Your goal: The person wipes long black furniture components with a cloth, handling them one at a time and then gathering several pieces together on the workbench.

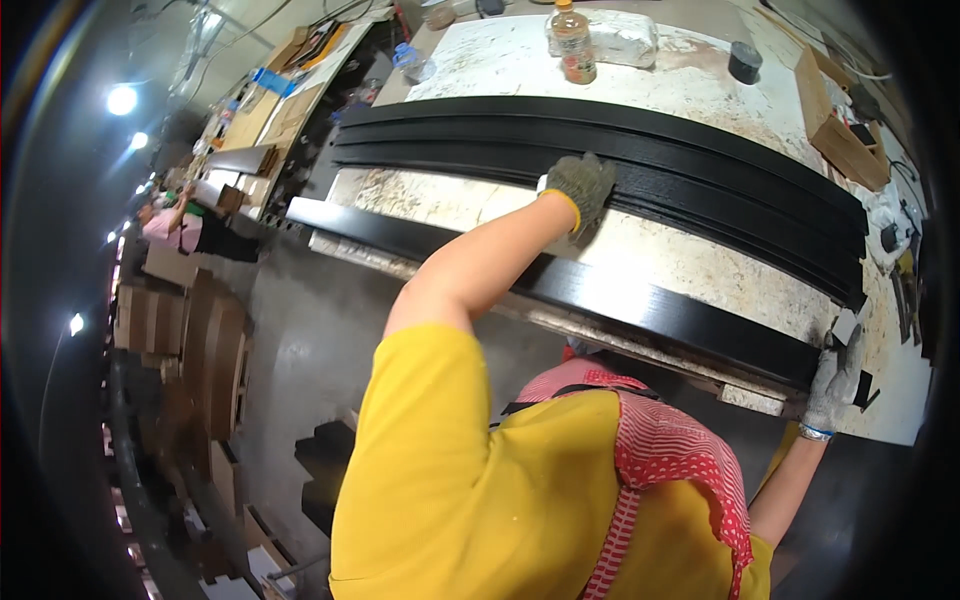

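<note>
My left hand (580, 190), in a dark grey-green glove with a yellow cuff, rests at the near edge of the stacked long black boards (700, 195). Its fingers look bunched, and a bit of something white peeks out beside the thumb side; what it is stays unclear. At the right end of a single glossy black board (640, 300) along the table's front edge is my right hand (833, 390), in a pale grey glove. A small white flat piece (845, 326) shows at its fingertips, seemingly pinched. A small black piece (863, 388) lies beside that hand.
The stained white worktable (440, 193) holds a drink bottle (572, 45), a wrapped white block (625, 40), a black cup-like container (744, 62) and a cardboard box (835, 115). Another person (190, 230) stands at a far-left bench. Cardboard stacks (215, 345) line the floor on the left.
</note>
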`<action>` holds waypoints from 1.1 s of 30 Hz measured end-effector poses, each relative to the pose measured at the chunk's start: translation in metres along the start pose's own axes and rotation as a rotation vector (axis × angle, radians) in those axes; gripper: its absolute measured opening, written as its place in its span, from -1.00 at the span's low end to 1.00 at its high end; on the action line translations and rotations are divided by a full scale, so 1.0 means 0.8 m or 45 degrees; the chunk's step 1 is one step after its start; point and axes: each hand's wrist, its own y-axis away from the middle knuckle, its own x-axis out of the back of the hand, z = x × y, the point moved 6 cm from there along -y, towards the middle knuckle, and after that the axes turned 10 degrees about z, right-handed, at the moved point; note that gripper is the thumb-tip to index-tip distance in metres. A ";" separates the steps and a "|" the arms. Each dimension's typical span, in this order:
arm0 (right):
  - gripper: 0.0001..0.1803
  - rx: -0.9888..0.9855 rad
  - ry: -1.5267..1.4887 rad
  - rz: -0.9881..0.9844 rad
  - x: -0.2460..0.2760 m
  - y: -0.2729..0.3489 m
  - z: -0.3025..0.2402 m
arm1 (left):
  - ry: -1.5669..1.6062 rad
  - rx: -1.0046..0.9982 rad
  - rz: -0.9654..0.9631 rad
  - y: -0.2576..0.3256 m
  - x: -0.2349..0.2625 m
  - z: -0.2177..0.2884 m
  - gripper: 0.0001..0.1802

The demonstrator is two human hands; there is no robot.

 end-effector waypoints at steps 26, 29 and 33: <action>-0.62 -0.037 0.095 0.344 -0.041 0.025 -0.101 | 0.157 -0.307 0.005 -0.159 -0.012 -0.186 -0.41; -0.61 -0.287 -0.194 0.390 -0.042 0.024 -0.102 | 0.118 -0.108 0.096 -0.141 -0.004 -0.171 -0.35; -0.67 -0.519 -0.697 0.454 -0.032 0.021 -0.082 | 0.150 -0.103 0.102 -0.152 -0.004 -0.160 -0.22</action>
